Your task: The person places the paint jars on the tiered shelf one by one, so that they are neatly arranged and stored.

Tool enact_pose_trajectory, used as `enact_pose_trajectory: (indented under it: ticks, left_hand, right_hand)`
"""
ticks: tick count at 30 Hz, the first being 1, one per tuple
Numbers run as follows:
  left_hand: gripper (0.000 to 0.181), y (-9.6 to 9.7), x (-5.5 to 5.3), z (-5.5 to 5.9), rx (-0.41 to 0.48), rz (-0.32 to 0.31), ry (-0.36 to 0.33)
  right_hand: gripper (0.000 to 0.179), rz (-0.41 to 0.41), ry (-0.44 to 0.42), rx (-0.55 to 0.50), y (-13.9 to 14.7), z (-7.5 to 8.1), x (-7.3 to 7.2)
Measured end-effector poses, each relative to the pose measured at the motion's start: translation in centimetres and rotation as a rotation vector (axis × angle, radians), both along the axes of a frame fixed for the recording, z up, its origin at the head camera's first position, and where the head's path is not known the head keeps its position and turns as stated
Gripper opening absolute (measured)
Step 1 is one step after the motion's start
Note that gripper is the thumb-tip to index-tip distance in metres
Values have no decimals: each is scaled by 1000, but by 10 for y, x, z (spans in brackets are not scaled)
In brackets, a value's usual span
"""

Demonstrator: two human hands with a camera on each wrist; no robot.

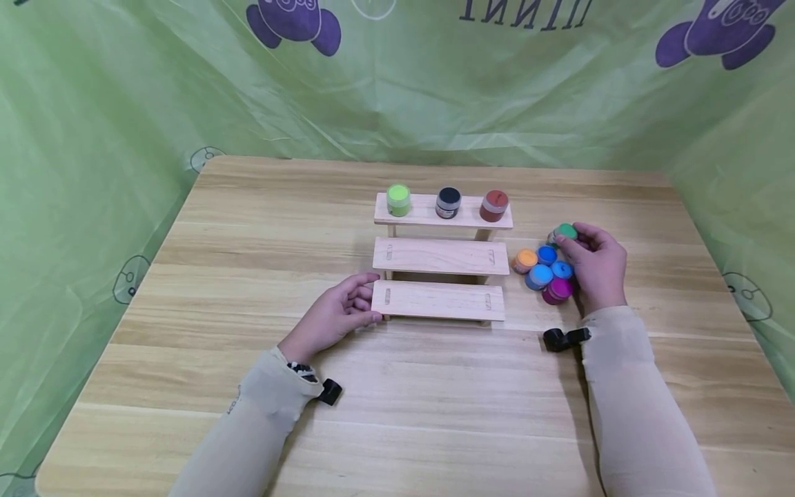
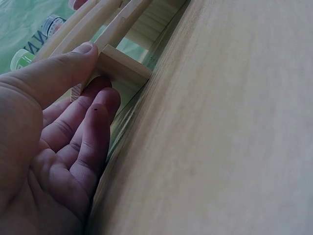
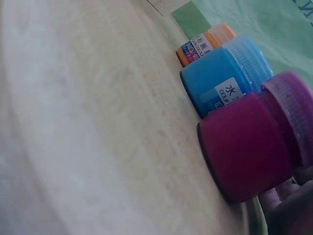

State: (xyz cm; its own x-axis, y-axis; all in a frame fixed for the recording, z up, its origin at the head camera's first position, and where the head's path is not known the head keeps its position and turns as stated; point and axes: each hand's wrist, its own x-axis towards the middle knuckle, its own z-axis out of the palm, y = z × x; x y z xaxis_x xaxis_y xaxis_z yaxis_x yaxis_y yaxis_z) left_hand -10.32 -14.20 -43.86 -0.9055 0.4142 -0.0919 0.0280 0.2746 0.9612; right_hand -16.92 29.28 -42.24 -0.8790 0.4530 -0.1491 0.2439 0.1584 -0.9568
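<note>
A three-step wooden display stand [image 1: 439,301] stands mid-table. My left hand [image 1: 332,316] grips the left end of its lowest step, thumb [image 2: 73,68] along the front edge and fingers curled toward the back. On the top step sit a light green paint jar [image 1: 398,201], a black-lidded jar [image 1: 448,203] and a reddish-brown jar [image 1: 494,206]. To the right of the stand, my right hand [image 1: 597,266] pinches a green-lidded jar [image 1: 566,232] between thumb and fingers, at the back of a jar cluster. In the right wrist view, that hand is mostly hidden behind the magenta jar [image 3: 244,142].
Clustered beside the stand's right end are an orange jar [image 1: 525,259], a dark blue jar [image 1: 546,255], two lighter blue jars [image 1: 538,277] and the magenta one. Green printed sheeting [image 1: 435,103] hangs behind and beside the wooden table [image 1: 248,228].
</note>
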Motion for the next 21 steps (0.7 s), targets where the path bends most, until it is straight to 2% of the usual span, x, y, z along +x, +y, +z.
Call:
enact_pose_trajectory:
  ticks: [6,11,14,21]
  left_hand:
    - [68,1,0,1,-1,-2,1]
    - [68,1,0,1,-7,-2,2]
    - [68,1,0,1,-8,1,-1]
    - [68,1,1,2,-1,-1,-3]
  right_hand:
    - [60,-10,43,-55,-2,8,4]
    - [58,4,22,6,-4,16,8]
    - [56,12,26,-1,-5,21,11]
    - [52,10,105,-33,-11,30,15]
